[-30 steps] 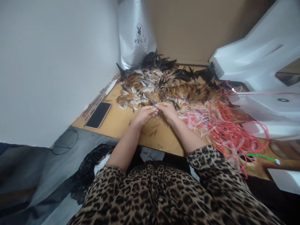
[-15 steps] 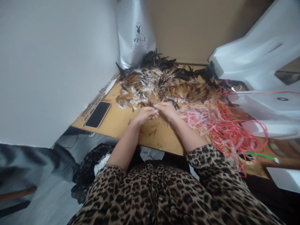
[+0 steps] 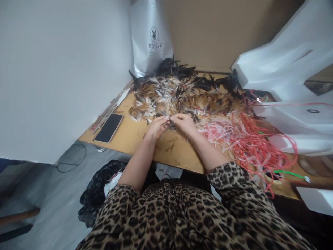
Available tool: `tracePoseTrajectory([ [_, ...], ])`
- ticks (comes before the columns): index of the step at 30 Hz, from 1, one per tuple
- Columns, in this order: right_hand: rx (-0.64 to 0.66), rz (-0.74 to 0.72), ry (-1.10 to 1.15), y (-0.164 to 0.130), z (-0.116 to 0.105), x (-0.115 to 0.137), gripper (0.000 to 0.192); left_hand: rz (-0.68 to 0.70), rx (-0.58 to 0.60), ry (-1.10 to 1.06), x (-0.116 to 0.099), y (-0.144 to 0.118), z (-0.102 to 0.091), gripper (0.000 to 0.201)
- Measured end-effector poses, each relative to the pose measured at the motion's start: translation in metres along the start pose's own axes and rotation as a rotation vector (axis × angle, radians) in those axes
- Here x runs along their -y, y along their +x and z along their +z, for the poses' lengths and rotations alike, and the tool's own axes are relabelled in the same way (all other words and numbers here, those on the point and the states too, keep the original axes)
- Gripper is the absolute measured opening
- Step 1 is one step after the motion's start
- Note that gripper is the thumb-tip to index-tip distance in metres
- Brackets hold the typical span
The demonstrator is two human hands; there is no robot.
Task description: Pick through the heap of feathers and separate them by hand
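Observation:
My left hand and my right hand meet fingertip to fingertip over the front of the wooden table. Both are closed in a pinch on a small feather, whose brownish-grey tuft shows just below the fingertips; its quill is too small to make out. Right behind my hands spreads a big heap of brown, white and black feathers. A tangle of pink and red plastic strips lies to the right of my right forearm. Loose feather bits are scattered on the wood between my forearms.
A phone lies near the table's left edge, beside thin sticks along the wall. A silvery bag stands behind the feathers. White bags crowd the right side. A black plastic bag is on the floor at left.
My fingertips have shifted slightly left and remain pinched together. At the far left, a dark-clothed leg by the wall has gone from view, and a cable on the floor now shows.

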State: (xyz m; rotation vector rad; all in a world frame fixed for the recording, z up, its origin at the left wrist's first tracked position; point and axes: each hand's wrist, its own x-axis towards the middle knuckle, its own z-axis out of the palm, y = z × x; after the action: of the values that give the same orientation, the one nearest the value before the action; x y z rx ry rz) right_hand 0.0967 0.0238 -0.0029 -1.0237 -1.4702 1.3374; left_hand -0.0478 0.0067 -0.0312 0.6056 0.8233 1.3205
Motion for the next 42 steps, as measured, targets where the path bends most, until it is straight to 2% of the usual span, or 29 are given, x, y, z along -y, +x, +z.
tracePoseTrajectory([
  [4,0.110,-0.067,-0.185,-0.003,0.003,0.000,0.028,0.033,-0.003,0.012,-0.001,-0.001,0.002,0.017],
  [8,0.116,-0.072,-0.269,-0.001,0.003,-0.003,0.028,0.062,0.005,0.074,-0.001,-0.003,0.004,0.021],
  [19,0.159,-0.131,-0.225,-0.005,0.005,0.000,0.026,0.031,0.016,0.076,-0.002,-0.005,0.005,0.019],
  [21,0.131,-0.126,-0.212,-0.001,0.001,-0.002,0.026,0.058,-0.015,0.066,-0.005,-0.005,0.004,0.017],
  [24,-0.017,-0.129,-0.227,0.007,-0.009,-0.009,0.024,0.140,-0.122,0.034,-0.009,-0.003,0.004,0.014],
  [26,-0.097,-0.143,-0.285,0.013,-0.017,-0.014,0.022,0.177,-0.178,0.001,-0.011,-0.002,0.003,0.011],
  [29,-0.114,-0.160,-0.419,0.016,-0.026,-0.019,0.021,0.193,-0.193,-0.040,-0.011,-0.001,0.002,0.010],
  [35,0.001,-0.243,-0.749,0.011,-0.023,-0.016,0.018,0.201,-0.229,-0.074,-0.010,0.000,0.003,0.005],
  [42,0.107,-0.261,-1.042,-0.002,-0.003,-0.003,0.020,0.212,-0.230,-0.113,-0.010,0.001,0.002,0.003],
])
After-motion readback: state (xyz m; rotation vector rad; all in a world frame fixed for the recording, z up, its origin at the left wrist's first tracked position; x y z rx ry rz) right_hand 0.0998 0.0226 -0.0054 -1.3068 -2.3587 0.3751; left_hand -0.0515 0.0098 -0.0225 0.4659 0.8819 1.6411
